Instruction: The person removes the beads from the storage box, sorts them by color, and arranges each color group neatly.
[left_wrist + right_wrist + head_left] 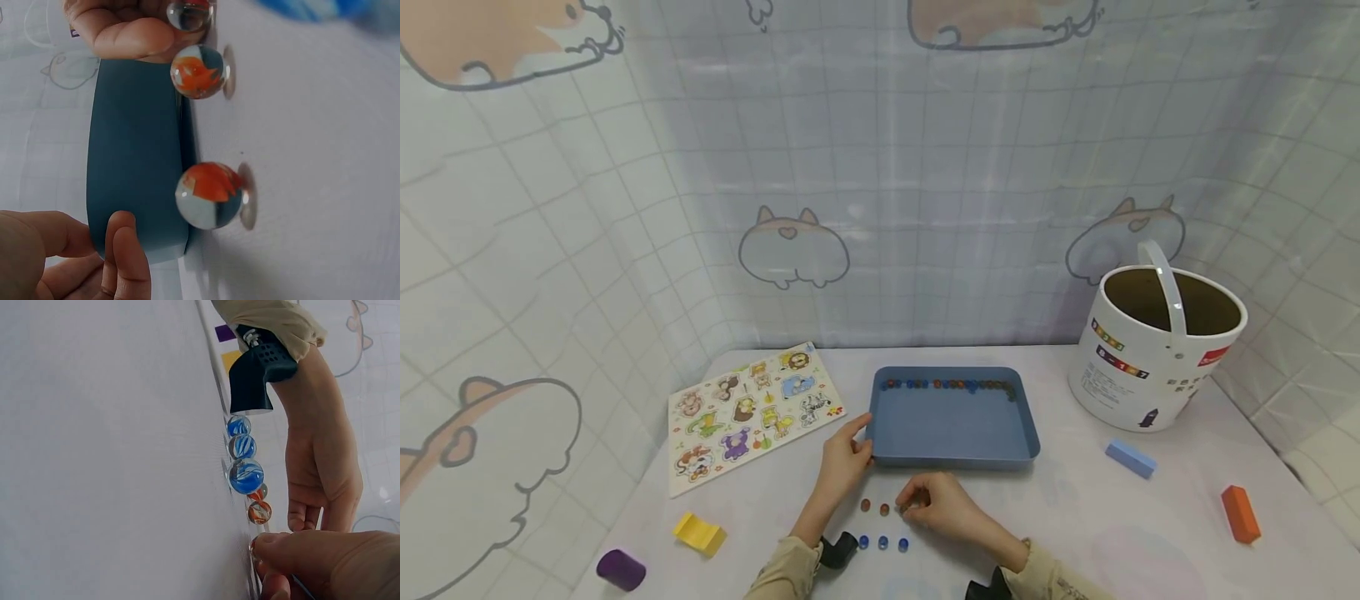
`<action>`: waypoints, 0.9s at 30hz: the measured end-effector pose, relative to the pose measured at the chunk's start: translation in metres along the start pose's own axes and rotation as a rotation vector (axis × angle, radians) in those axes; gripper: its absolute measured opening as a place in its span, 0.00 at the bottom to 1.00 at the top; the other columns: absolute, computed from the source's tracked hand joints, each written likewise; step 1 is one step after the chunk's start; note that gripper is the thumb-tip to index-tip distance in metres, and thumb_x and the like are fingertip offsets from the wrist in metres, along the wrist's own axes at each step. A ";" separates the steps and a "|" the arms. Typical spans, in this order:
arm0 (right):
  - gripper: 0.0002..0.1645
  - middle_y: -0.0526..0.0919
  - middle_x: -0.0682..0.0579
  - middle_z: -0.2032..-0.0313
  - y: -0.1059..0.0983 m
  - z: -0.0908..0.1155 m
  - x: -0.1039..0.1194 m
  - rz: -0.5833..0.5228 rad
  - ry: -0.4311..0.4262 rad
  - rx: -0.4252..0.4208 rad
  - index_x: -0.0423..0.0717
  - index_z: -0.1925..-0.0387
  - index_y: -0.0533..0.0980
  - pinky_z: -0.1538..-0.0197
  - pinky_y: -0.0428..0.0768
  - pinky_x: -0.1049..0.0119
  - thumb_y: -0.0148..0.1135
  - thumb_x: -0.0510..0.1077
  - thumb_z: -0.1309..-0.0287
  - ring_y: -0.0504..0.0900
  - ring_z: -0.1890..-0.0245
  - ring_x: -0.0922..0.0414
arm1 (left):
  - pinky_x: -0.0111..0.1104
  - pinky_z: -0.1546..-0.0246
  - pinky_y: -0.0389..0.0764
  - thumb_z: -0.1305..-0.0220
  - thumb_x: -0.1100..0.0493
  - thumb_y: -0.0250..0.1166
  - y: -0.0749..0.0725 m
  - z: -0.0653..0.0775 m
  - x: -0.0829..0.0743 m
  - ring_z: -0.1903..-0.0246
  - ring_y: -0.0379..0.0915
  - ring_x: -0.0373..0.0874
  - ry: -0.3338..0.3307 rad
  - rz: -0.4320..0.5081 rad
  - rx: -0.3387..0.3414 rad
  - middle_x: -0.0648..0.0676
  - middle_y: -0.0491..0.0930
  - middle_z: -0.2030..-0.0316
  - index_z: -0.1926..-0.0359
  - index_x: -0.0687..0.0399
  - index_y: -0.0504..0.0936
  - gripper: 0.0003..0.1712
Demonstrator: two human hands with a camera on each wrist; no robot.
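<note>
My left hand (pixel 842 462) grips the near left corner of a shallow blue tray (pixel 955 429). Along the tray's far side runs a line of several small marbles (pixel 955 384). In front of the tray, two clear marbles with orange swirls (pixel 198 70) lie side by side on the table. At the right end of that row, my right hand (pixel 946 505) pinches a third marble (pixel 189 15) between thumb and fingers, partly hidden by them. Three blue-swirled marbles (pixel 245 475) form a second row closer to me.
A white bucket (pixel 1120 379) with a raised handle stands at the back right, near a blue block (pixel 1131 459) and an orange block (pixel 1241 514). On the left lie an animal puzzle board (pixel 748 421), a yellow block (pixel 700 534) and a purple cylinder (pixel 621 570).
</note>
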State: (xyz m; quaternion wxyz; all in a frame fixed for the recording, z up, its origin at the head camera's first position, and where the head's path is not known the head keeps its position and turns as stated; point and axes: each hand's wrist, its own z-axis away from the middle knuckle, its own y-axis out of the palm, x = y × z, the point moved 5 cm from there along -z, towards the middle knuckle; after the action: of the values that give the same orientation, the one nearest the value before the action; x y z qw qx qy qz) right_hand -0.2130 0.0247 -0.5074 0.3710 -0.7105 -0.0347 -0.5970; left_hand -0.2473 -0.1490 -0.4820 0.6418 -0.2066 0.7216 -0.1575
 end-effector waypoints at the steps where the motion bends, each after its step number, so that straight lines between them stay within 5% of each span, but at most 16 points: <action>1: 0.08 0.85 0.54 0.70 0.000 0.000 0.000 0.006 0.001 -0.001 0.47 0.67 0.84 0.76 0.69 0.75 0.68 0.35 0.52 0.70 0.80 0.69 | 0.24 0.84 0.68 0.40 0.71 0.57 0.000 0.000 0.000 0.84 0.71 0.37 -0.001 -0.003 -0.002 0.52 0.74 0.85 0.37 0.64 0.73 0.28; 16: 0.11 0.86 0.48 0.59 -0.028 0.006 0.035 0.000 -0.066 0.066 0.43 0.57 0.82 0.68 0.76 0.72 0.65 0.42 0.42 0.77 0.70 0.67 | 0.24 0.84 0.68 0.40 0.71 0.57 0.000 0.000 0.001 0.85 0.69 0.36 0.001 -0.005 0.001 0.51 0.73 0.88 0.37 0.63 0.73 0.28; 19: 0.12 0.86 0.49 0.59 -0.047 -0.003 0.048 -0.004 -0.078 0.056 0.44 0.56 0.82 0.67 0.76 0.71 0.64 0.44 0.40 0.78 0.68 0.64 | 0.23 0.84 0.67 0.40 0.71 0.57 -0.001 -0.001 0.000 0.85 0.69 0.37 0.009 -0.002 0.000 0.53 0.74 0.88 0.37 0.64 0.73 0.27; 24: 0.13 0.84 0.47 0.57 -0.085 -0.029 0.052 -0.033 -0.048 0.013 0.47 0.53 0.81 0.59 0.81 0.56 0.61 0.47 0.37 0.82 0.62 0.51 | 0.22 0.85 0.66 0.39 0.71 0.57 -0.001 0.000 0.000 0.86 0.67 0.36 0.003 -0.002 0.005 0.52 0.73 0.88 0.37 0.63 0.72 0.27; 27: 0.15 0.83 0.47 0.55 -0.104 -0.049 0.049 -0.048 0.008 -0.023 0.47 0.51 0.80 0.53 0.80 0.49 0.60 0.48 0.36 0.82 0.60 0.53 | 0.22 0.86 0.65 0.39 0.70 0.57 0.001 0.000 0.000 0.86 0.67 0.36 -0.001 -0.003 0.010 0.50 0.72 0.88 0.37 0.64 0.72 0.28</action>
State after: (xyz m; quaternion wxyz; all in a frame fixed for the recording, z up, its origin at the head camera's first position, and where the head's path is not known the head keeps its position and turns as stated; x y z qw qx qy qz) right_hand -0.2908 0.0525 -0.4131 0.3485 -0.7112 -0.0435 -0.6090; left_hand -0.2471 -0.1483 -0.4829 0.6430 -0.2046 0.7201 -0.1618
